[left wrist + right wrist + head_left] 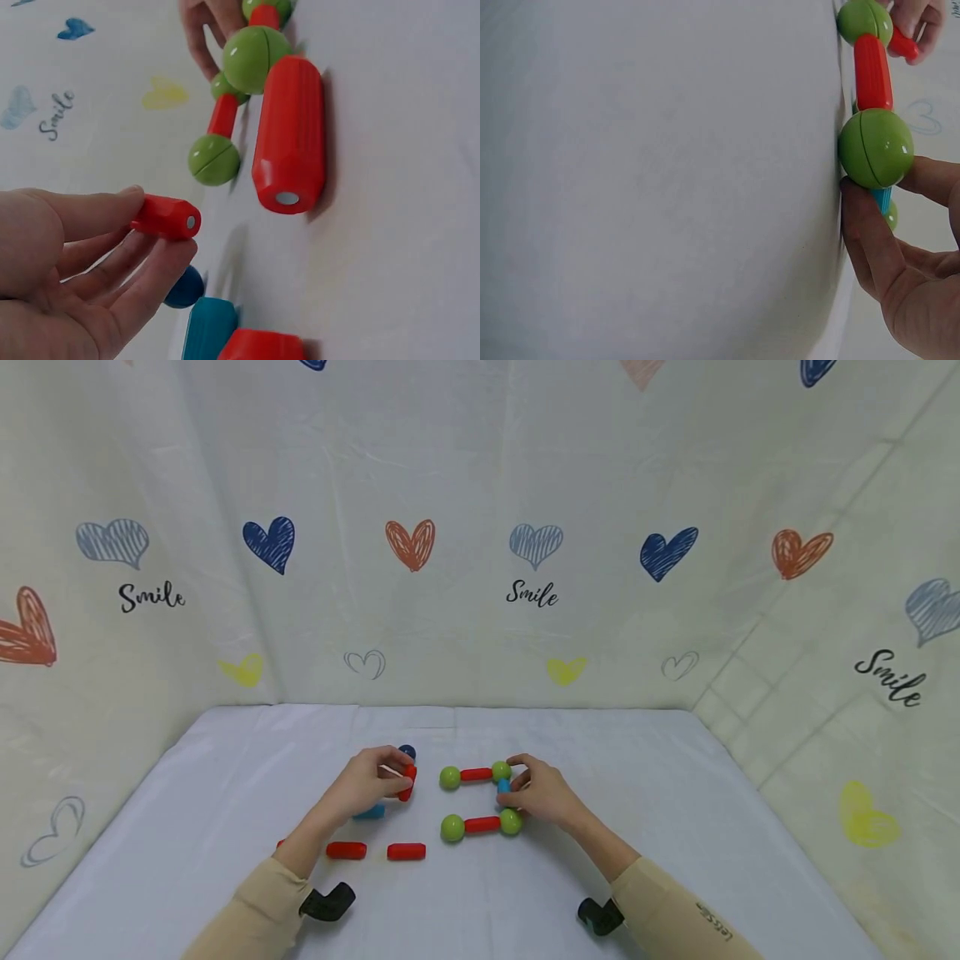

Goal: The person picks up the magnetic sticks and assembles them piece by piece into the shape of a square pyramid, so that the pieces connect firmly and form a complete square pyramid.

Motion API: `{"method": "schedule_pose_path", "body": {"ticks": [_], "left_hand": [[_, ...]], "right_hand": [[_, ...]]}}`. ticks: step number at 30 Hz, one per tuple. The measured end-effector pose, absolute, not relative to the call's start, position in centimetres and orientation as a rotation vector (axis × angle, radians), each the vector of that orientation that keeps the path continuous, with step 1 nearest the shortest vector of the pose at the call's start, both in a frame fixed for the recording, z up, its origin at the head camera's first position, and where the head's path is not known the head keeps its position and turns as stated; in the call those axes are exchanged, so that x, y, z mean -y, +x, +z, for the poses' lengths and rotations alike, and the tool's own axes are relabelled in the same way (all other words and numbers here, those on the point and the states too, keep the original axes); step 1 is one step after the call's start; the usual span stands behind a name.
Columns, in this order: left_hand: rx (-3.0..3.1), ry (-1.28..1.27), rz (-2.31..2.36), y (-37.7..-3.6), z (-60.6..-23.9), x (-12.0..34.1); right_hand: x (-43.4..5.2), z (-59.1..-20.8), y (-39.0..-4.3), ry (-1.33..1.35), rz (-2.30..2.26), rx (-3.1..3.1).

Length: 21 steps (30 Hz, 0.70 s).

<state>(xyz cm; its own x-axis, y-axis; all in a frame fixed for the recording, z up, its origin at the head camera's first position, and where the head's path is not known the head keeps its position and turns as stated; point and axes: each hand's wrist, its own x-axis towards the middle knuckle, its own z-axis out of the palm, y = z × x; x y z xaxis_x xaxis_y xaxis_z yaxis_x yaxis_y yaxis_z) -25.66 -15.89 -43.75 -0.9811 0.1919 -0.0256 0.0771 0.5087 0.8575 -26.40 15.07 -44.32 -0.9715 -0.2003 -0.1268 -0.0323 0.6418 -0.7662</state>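
Note:
My left hand (369, 783) pinches a red magnetic rod (407, 783) between thumb and fingers; its pale round end faces out in the left wrist view. To the right, green balls and rods are joined: a far red rod (476, 774) and a near red rod (482, 824), each with a green ball at both ends. A blue rod (503, 786) spans their right-hand balls. My right hand (546, 792) grips this blue rod, its fingertips beside the near right green ball (876, 148) and the far right green ball (501, 770).
Beyond the left hand sits a dark blue ball (407, 751); a loose blue rod (370, 812) lies partly hidden by that hand. Nearer are two loose red rods (406, 852), with another red end peeping past the left wrist. A patterned curtain (457, 635) hangs behind the white-covered table (480, 910).

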Motion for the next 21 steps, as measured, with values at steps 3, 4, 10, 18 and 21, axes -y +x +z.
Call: {"method": "schedule_pose_path", "body": {"ticks": [3,4,10,18,21], "left_hand": [[-2.56,0.241,1.541,-25.6,-44.0,15.3],[-2.538,0.244,1.559,-25.6,-44.0,15.1],[-2.443,0.268,1.62,-25.3,-44.5,13.7],[-2.424,0.221,1.636,-25.0,-44.9,11.9],[-2.44,0.199,1.62,-25.0,-45.2,11.3]], "right_hand": [[-15.1,-44.3,-26.4,-0.187,-1.231,-2.665],[-15.1,-44.3,-26.4,-0.185,-1.229,-2.667],[-15.1,-44.2,-26.3,-0.193,-1.226,-2.674],[-15.2,-44.2,-26.4,-0.191,-1.217,-2.666],[-15.2,-44.3,-26.4,-0.191,-1.22,-2.662]]}}
